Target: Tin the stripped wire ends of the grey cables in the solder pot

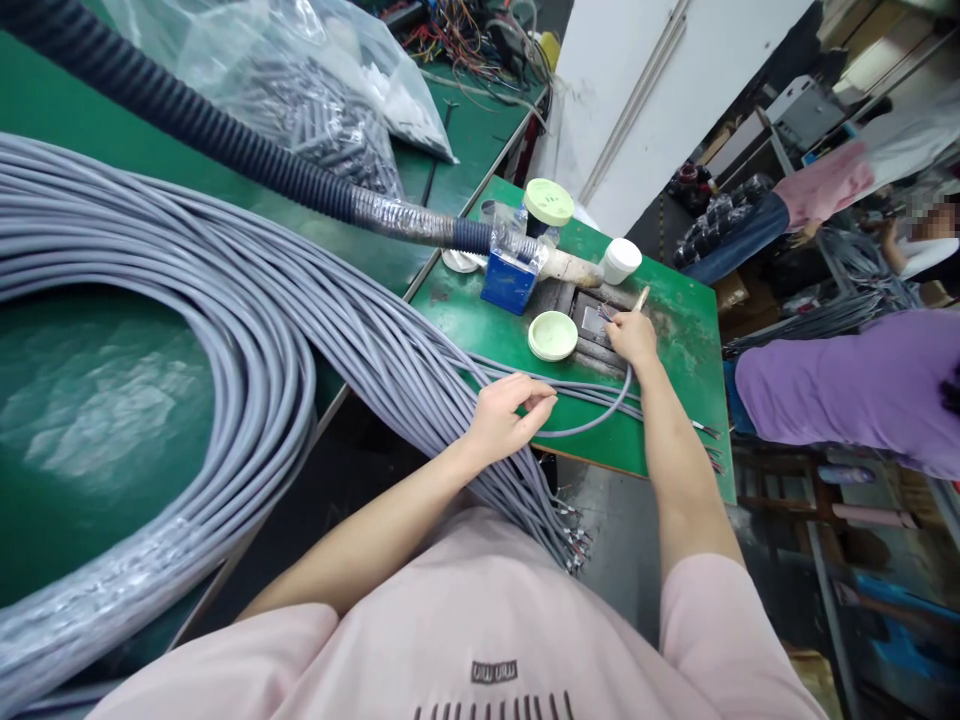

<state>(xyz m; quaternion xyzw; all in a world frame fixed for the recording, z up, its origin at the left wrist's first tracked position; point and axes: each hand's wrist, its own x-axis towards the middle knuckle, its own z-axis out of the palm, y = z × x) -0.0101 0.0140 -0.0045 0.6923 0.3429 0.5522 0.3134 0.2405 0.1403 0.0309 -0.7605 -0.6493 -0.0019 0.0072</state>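
Observation:
My right hand [634,338] is closed on the end of a grey cable [616,402], whose thin stripped wires [604,314] point over a small rectangular metal pot [595,322] with a shiny surface. From that hand the cable bends down and back towards my left hand. My left hand [511,414] is above a thick bundle of grey cables [390,350], thumb and fingertips pressed together; whether anything is between them is hidden. A pale green dish [553,336] sits beside the pot.
A ribbed black hose [247,135] ends in a nozzle above the pot, near a blue box [510,278]. A white cup [621,260] and a green-lidded jar [548,202] stand behind. Coiled cables [247,370] fill the left table. Other people [855,385] are at the right.

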